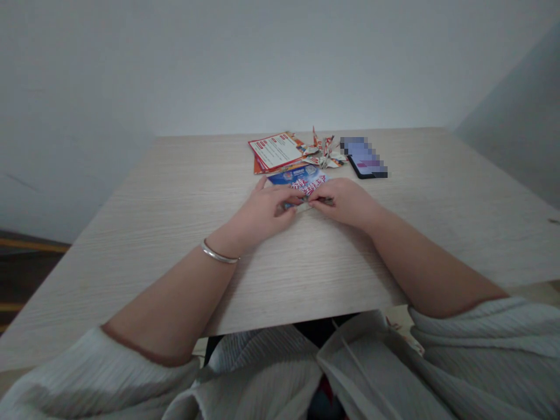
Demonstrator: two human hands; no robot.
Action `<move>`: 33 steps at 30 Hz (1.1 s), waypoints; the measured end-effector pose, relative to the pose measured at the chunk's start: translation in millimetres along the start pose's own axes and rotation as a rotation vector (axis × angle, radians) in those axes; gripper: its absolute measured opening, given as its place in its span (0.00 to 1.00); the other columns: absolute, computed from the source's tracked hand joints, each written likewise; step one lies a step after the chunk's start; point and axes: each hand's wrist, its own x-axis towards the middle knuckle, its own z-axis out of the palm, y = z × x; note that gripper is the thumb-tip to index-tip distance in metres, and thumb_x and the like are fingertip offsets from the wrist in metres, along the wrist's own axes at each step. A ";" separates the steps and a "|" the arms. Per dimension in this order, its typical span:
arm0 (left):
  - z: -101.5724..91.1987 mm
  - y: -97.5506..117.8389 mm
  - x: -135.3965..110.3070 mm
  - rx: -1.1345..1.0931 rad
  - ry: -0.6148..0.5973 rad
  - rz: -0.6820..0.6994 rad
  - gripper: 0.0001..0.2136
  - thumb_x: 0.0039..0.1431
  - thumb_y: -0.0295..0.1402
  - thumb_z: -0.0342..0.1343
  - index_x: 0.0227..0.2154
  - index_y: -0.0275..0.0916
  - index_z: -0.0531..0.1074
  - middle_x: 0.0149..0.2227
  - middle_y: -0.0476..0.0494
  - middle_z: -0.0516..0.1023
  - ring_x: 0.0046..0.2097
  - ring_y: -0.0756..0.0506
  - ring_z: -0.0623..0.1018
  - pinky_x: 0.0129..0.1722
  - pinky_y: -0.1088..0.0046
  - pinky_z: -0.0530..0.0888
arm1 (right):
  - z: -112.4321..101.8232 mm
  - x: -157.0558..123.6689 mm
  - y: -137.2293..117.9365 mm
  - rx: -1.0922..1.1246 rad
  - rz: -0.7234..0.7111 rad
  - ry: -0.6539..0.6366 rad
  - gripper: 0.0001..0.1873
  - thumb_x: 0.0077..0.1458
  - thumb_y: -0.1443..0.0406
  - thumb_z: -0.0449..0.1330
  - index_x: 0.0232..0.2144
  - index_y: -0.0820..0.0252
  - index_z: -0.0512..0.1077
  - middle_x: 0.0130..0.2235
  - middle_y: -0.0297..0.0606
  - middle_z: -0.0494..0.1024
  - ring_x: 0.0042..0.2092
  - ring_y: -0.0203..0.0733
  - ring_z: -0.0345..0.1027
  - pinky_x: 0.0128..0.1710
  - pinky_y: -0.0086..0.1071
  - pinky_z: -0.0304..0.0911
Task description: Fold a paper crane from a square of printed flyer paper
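paper stack (276, 151) on table (280, 280) | sheet (300, 174) before stack | folded papers (325, 158) right of stack | phone (365, 158) right of folded papers

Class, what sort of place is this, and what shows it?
Perhaps a home or study room: a wooden-looking table by a pale wall, with blue paper and a phone on it.

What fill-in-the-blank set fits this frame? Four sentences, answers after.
1. Of the bare left hand and bare right hand, ____ touch the blue printed paper sheet.
2. The shiny silver metal bangle circles the person's ____ wrist.
3. The black-edged rectangular phone lies to the ____ of the folded red-and-white paper pieces.
4. The top sheet of the stacked rectangular printed papers has a white panel with a ____ border.

Missing words: both; left; right; red.
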 end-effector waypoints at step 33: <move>-3.9 6.7 1.8 0.118 -0.183 0.008 0.09 0.67 0.36 0.51 0.37 0.39 0.75 0.42 0.43 0.82 0.44 0.42 0.79 0.65 0.48 0.62 | -6.2 -3.2 -6.7 -0.182 0.177 0.051 0.06 0.60 0.59 0.66 0.35 0.52 0.83 0.35 0.38 0.84 0.44 0.51 0.75 0.61 0.56 0.55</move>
